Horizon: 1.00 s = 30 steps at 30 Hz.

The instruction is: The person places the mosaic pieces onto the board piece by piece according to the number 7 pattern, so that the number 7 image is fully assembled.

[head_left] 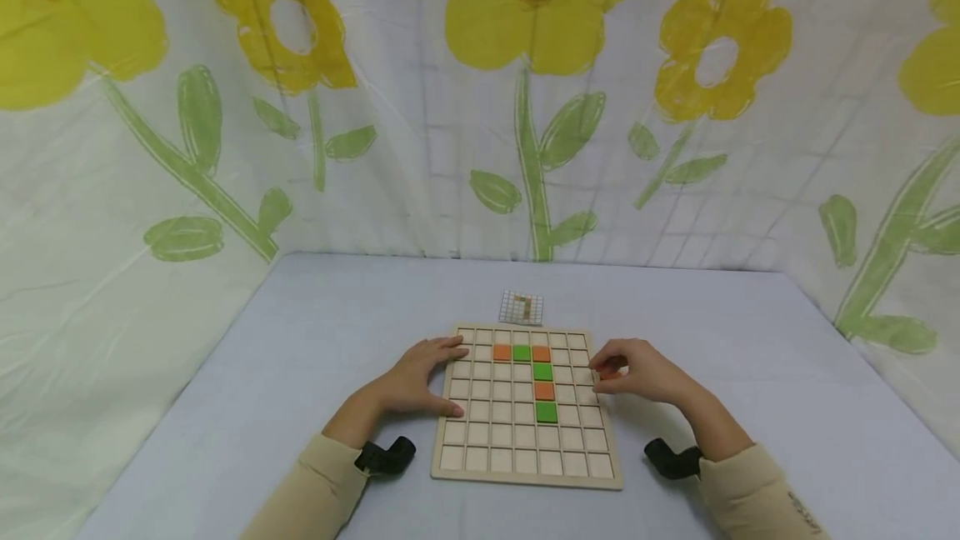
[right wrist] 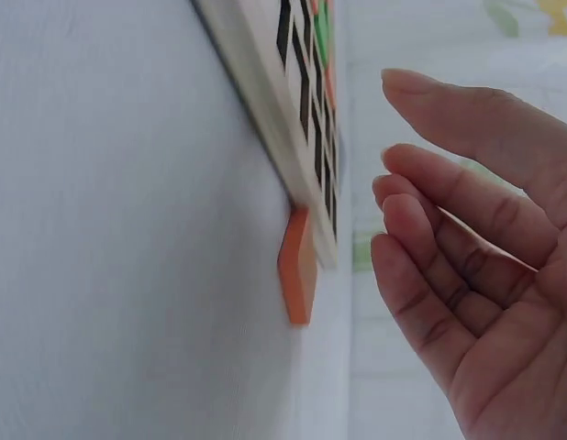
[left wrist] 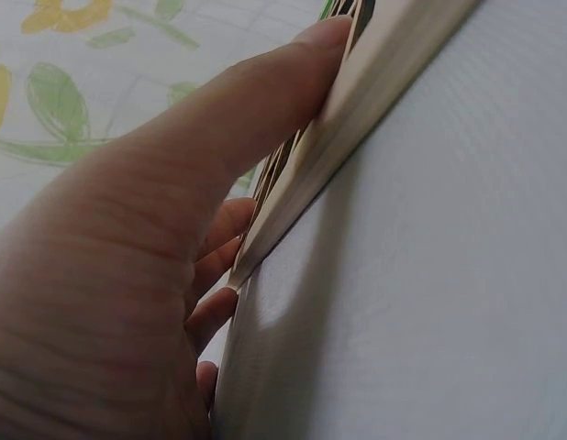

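A square wooden grid board lies on the table, with several orange and green square tiles seated in its cells. One green tile ends the column at the bottom. My left hand rests along the board's left side, thumb and fingers spread apart over its rim. In the left wrist view the thumb touches the frame. Off the board's right edge is my right hand, fingers bent and nothing between them. Below that hand, a loose orange tile sits against the board's side on the table.
Behind the board lies a small card printed with a grid and coloured squares. White cloth covers the table. A curtain with yellow flowers hangs at the back and sides. Black wrist cameras sit at both cuffs.
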### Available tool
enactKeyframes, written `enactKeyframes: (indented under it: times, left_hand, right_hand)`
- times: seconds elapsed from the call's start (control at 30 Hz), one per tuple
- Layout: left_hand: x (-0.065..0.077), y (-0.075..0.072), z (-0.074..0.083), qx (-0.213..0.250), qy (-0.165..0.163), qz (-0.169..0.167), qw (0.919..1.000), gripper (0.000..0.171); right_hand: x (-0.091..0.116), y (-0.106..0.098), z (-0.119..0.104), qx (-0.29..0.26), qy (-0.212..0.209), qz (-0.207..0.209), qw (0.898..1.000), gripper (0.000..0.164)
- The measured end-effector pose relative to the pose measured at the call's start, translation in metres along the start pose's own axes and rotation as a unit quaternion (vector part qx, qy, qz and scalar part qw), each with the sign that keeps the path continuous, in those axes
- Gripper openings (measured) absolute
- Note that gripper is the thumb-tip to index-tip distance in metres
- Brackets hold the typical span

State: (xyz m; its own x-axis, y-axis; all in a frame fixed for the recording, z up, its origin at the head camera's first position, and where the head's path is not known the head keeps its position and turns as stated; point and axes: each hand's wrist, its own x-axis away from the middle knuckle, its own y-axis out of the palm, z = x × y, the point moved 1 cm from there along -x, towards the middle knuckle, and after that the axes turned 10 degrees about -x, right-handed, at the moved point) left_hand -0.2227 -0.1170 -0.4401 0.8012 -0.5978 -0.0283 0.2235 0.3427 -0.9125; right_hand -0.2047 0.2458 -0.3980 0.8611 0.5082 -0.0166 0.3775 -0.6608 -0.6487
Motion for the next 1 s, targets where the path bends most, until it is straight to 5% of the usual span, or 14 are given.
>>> enactKeyframes:
  times: [0.37, 1.0]
  left_hand:
    - [0.002, 0.000, -0.001, -0.001, 0.008, 0.001, 1.0000, 0.089]
    - [0.001, -0.001, 0.000, 0.005, 0.010, -0.001, 0.9999, 0.089]
  right_hand:
    - [0.005, -0.011, 0.024, 0.001, 0.034, 0.031, 0.999, 0.031]
    - [0.009, -0.005, 0.032, 0.002, 0.077, 0.070, 0.994, 0.024]
